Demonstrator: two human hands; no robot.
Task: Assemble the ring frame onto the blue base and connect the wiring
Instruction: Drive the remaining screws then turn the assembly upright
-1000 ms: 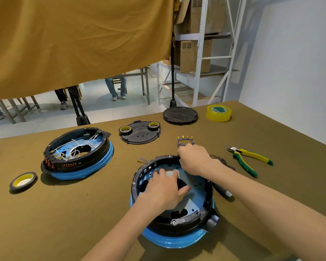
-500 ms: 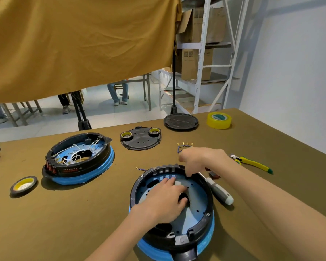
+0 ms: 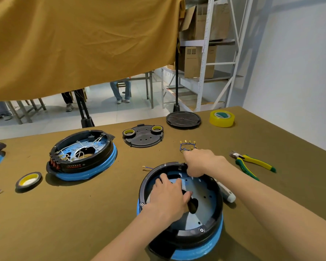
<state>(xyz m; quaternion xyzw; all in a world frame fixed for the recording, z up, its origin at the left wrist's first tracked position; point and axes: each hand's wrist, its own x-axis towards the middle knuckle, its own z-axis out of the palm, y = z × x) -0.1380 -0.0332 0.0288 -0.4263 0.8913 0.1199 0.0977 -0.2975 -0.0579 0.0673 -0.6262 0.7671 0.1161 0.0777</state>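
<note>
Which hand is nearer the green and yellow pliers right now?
Right. The right hand grips the ring frame's far rim, beside the pliers; the left hand rests inside the frame, farther away.

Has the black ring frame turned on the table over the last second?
Yes. The ring frame has rotated clockwise: its protruding tab swung from the side facing the pliers round to the near edge.

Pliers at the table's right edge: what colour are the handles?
Yellow and green on the metal-jawed pliers, clearest in the head view.
</note>
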